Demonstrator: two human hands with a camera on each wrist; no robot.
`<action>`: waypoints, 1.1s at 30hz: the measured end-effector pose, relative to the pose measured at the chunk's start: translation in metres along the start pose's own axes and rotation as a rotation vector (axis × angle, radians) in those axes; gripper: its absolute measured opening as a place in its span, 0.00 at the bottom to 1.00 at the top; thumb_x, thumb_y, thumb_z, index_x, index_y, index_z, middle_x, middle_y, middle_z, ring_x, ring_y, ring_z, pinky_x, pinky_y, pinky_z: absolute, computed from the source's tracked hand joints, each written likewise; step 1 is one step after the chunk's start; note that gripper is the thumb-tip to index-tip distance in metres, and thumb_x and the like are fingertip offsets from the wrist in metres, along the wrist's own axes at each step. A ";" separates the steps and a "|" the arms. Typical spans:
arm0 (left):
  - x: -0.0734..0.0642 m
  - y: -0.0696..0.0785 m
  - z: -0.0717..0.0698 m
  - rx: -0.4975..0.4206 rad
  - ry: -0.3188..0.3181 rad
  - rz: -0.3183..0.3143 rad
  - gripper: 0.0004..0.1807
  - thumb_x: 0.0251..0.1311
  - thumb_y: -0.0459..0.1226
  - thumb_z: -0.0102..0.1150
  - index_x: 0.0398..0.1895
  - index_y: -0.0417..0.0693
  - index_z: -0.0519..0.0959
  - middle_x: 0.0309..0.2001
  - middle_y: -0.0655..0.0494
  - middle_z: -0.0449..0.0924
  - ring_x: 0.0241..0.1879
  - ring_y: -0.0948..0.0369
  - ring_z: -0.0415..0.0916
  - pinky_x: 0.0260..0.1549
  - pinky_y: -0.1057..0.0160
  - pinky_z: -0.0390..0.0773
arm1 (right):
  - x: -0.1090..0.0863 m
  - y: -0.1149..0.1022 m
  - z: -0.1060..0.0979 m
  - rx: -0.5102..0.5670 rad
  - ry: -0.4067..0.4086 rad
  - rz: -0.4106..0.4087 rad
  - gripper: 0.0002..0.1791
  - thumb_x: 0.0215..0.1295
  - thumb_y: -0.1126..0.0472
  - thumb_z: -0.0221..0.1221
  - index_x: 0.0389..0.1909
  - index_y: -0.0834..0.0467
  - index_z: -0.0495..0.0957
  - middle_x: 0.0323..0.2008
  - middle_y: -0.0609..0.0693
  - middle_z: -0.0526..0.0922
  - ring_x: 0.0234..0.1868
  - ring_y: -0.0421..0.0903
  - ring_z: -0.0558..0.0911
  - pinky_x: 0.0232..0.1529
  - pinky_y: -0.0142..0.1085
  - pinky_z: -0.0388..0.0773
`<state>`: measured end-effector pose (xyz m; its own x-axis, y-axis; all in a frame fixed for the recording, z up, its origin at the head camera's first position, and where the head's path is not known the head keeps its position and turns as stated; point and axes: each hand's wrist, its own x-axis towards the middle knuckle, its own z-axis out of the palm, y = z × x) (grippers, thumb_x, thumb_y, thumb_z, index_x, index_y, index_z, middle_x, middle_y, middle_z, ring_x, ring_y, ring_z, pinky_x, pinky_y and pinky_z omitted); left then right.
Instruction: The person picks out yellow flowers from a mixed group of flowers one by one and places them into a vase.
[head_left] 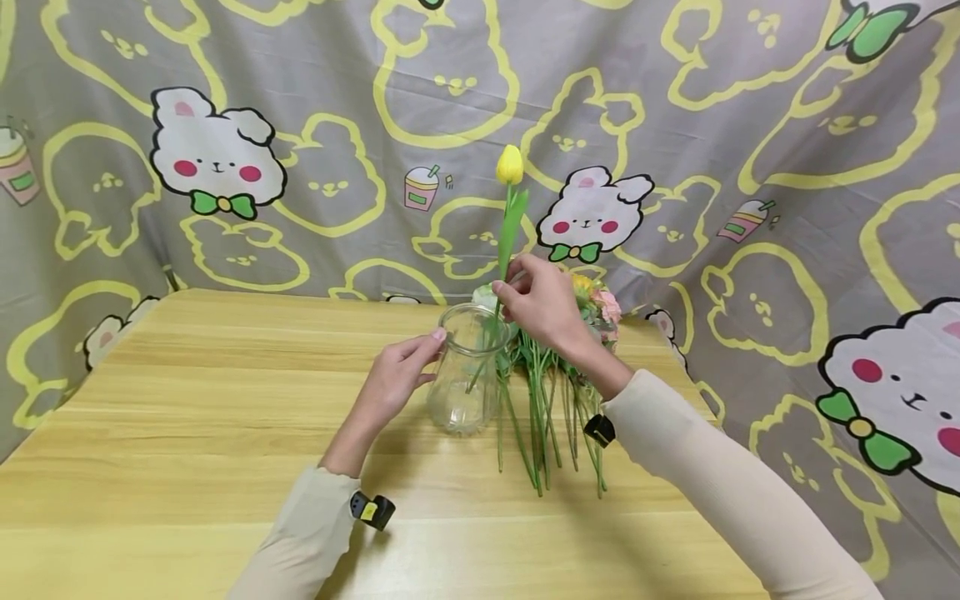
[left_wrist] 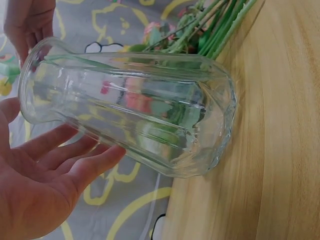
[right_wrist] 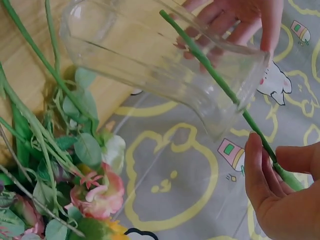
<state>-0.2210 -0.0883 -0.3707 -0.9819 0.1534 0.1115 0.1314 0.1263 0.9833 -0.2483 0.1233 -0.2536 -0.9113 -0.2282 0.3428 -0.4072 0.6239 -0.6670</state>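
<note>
A clear glass vase (head_left: 453, 400) stands upright on the wooden table. My right hand (head_left: 546, 307) pinches the green stem of a yellow tulip (head_left: 510, 165) between thumb and fingers, above the vase mouth. The stem's lower end (right_wrist: 200, 56) is inside the vase, slanting down, and the blossom points up. At the vase's left side is my left hand (head_left: 392, 382), its thumb at the rim. In the left wrist view, the extended fingers (left_wrist: 95, 167) of that hand lie along the glass without curling round it.
Right of the vase lies a bunch of flowers with pink blooms (head_left: 607, 307), a yellow bloom (head_left: 581, 285) and several long green stems (head_left: 536, 417) pointing toward me. A grey curtain (head_left: 330, 75) with cartoon rabbits hangs behind the table (head_left: 225, 400) and along its sides.
</note>
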 end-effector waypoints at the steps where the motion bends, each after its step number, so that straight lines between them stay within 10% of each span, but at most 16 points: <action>1: 0.000 0.000 0.000 -0.002 -0.001 0.001 0.37 0.71 0.64 0.49 0.66 0.45 0.77 0.66 0.45 0.77 0.67 0.49 0.74 0.56 0.54 0.85 | -0.001 0.000 0.002 0.004 0.002 -0.003 0.06 0.73 0.60 0.61 0.40 0.60 0.78 0.26 0.55 0.88 0.25 0.50 0.87 0.19 0.35 0.76; 33: 0.000 0.000 -0.001 -0.004 0.003 -0.007 0.37 0.71 0.64 0.49 0.65 0.45 0.78 0.63 0.46 0.78 0.66 0.49 0.75 0.57 0.53 0.85 | -0.007 0.003 0.030 -0.207 -0.134 -0.060 0.06 0.65 0.60 0.67 0.35 0.61 0.85 0.33 0.55 0.90 0.34 0.49 0.88 0.37 0.41 0.88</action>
<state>-0.2212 -0.0890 -0.3704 -0.9831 0.1495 0.1052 0.1241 0.1236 0.9845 -0.2449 0.1042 -0.2775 -0.8913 -0.3581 0.2780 -0.4524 0.7428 -0.4935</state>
